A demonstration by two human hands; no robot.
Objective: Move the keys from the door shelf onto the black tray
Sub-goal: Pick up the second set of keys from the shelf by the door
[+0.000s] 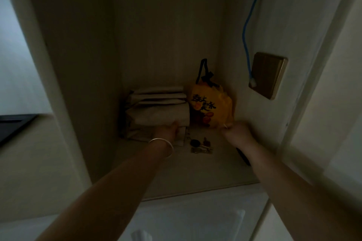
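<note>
Keys (200, 146) on shelf (176, 178) — yellow bag (213, 103), black Chinese characters, unreadable.

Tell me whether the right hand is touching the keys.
Apart. The head view shows the right hand up by the yellow bag, with bare shelf between it and the keys.
</note>
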